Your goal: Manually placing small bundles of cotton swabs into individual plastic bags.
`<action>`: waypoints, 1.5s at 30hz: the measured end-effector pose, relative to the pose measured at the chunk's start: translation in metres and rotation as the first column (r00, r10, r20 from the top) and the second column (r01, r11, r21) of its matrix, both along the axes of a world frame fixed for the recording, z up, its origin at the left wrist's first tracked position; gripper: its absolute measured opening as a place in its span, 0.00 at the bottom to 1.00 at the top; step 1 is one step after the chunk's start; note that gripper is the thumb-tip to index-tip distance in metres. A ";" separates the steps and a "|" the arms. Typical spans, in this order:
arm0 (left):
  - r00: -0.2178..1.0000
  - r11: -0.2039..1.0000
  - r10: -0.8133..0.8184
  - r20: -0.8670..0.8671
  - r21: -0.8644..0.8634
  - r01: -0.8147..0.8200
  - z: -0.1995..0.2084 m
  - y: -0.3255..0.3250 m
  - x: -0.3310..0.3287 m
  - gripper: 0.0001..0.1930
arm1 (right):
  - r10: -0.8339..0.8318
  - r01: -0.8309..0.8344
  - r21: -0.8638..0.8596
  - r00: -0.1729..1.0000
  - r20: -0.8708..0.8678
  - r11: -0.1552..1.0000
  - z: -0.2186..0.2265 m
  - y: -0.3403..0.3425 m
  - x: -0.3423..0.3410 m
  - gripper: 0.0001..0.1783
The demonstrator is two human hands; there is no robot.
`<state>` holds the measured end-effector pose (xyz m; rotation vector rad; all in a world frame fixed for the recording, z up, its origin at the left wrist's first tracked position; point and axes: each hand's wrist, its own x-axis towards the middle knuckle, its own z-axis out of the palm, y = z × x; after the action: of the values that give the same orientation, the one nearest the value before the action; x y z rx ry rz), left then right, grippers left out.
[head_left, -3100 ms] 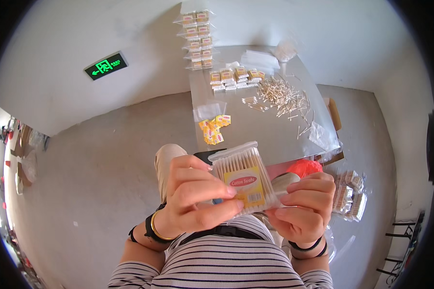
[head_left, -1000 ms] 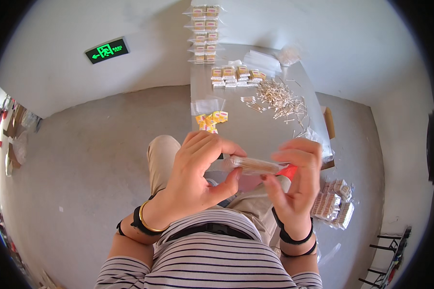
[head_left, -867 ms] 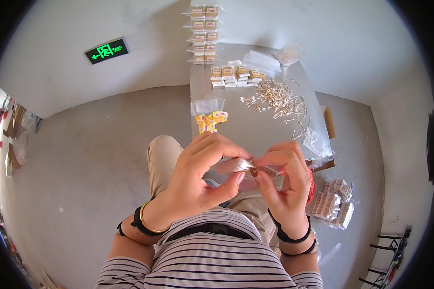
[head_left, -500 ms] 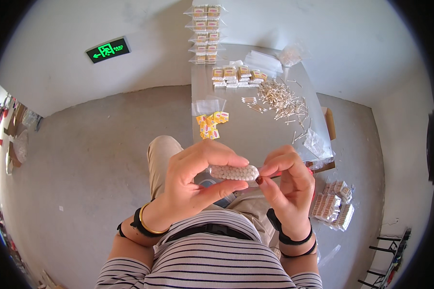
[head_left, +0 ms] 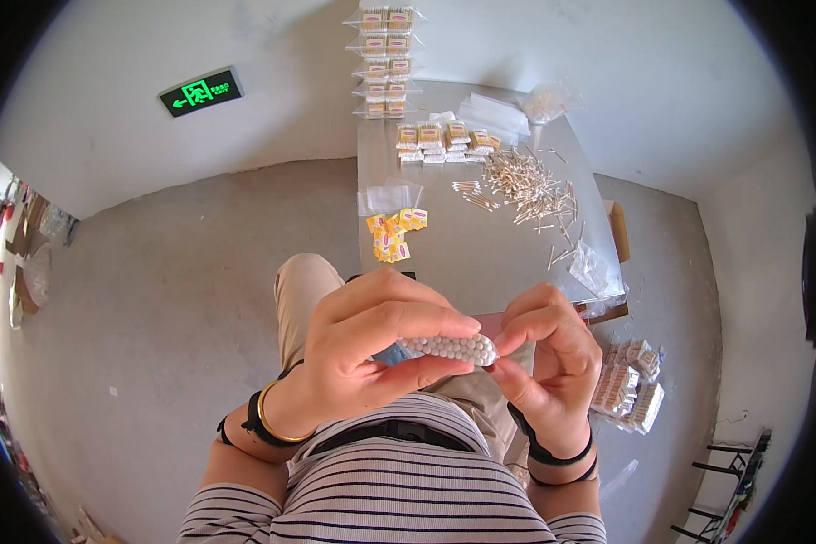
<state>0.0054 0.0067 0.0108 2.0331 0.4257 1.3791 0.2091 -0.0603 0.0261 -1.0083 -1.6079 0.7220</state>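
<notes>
Between my two hands is a small pack of cotton swabs (head_left: 461,350), its rows of white round tips facing up at me. My left hand (head_left: 372,340) grips the pack from the left, fingers along its far side and thumb along its near side. At the pack's right end, the thumb and forefinger of my right hand (head_left: 553,363) pinch together. Whatever lies in that pinch, swab tip or wrapper edge, is too small to make out. Beyond my hands, a heap of loose cotton swabs (head_left: 526,181) lies on the metal table (head_left: 480,263).
Yellow printed cards (head_left: 392,238) and clear bags (head_left: 390,199) lie on the table's left. Finished-looking swab packs (head_left: 431,138) sit behind them, near a tall stack of bagged packs (head_left: 386,68). More bagged packs (head_left: 627,381) rest on the floor at right, near a cardboard box (head_left: 618,231).
Both hands and the pack have shifted slightly down and right. The pack is tilted a little more, and my left fingers cover more of it.
</notes>
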 end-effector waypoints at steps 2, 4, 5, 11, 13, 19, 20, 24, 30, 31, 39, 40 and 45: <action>0.999 0.998 0.038 0.013 0.053 -0.038 0.000 -0.001 0.000 0.18 | 0.000 0.000 -0.001 1.000 0.000 1.000 0.001 -0.001 -0.001 0.10; 0.998 0.995 0.057 0.009 0.086 -0.057 0.001 -0.001 0.000 0.19 | -0.013 0.013 -0.013 1.000 0.017 1.000 0.002 -0.002 -0.003 0.09; 0.997 0.990 0.077 0.006 0.119 -0.077 0.002 -0.002 0.000 0.19 | -0.013 0.014 -0.013 1.000 0.017 1.000 0.002 -0.002 -0.003 0.09; 0.986 0.958 0.168 0.021 0.233 -0.169 0.000 -0.006 0.002 0.21 | -0.077 0.070 0.090 0.994 0.081 0.993 -0.002 -0.001 -0.005 0.11; 0.982 0.956 0.186 0.024 0.227 -0.187 -0.002 -0.009 0.002 0.23 | -0.113 0.103 0.125 0.990 0.079 0.987 -0.003 -0.002 -0.008 0.12; 0.972 0.948 0.200 0.123 0.225 -0.223 -0.007 -0.009 0.008 0.25 | -0.155 0.142 0.147 0.985 0.079 0.979 -0.007 -0.005 -0.013 0.13; 0.971 0.951 0.195 0.137 0.215 -0.222 -0.007 -0.009 0.008 0.25 | -0.154 0.142 0.149 0.985 0.078 0.979 -0.008 -0.005 -0.013 0.13; 0.976 0.949 0.182 0.119 0.239 -0.206 -0.006 -0.008 0.007 0.26 | -0.193 0.169 0.194 0.974 0.116 0.966 -0.010 -0.008 -0.015 0.13; 0.976 0.933 0.184 0.114 0.292 -0.210 -0.004 -0.010 0.007 0.26 | -0.230 0.197 0.247 0.967 0.111 0.949 -0.012 -0.007 -0.018 0.13; 0.977 0.936 0.186 0.107 0.284 -0.209 -0.004 -0.010 0.006 0.27 | -0.229 0.198 0.250 0.968 0.104 0.948 -0.012 -0.007 -0.019 0.12; 0.992 0.997 0.044 0.121 -0.070 -0.036 -0.011 -0.010 0.004 0.25 | -0.177 0.174 0.127 0.984 0.018 0.977 -0.014 -0.007 -0.016 0.12; 0.994 0.996 0.015 0.107 -0.087 -0.006 -0.014 -0.009 0.003 0.24 | -0.160 0.157 0.119 0.987 0.012 0.980 -0.014 -0.007 -0.017 0.12; 0.992 0.990 -0.034 0.122 -0.133 0.050 -0.016 -0.008 0.002 0.23 | -0.120 0.116 0.134 0.993 0.022 0.984 -0.014 -0.007 -0.014 0.13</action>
<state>0.0075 -0.0018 -0.0052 1.8289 0.4101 1.3992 0.1951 -0.0668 0.0119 -1.0122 -1.5857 0.5155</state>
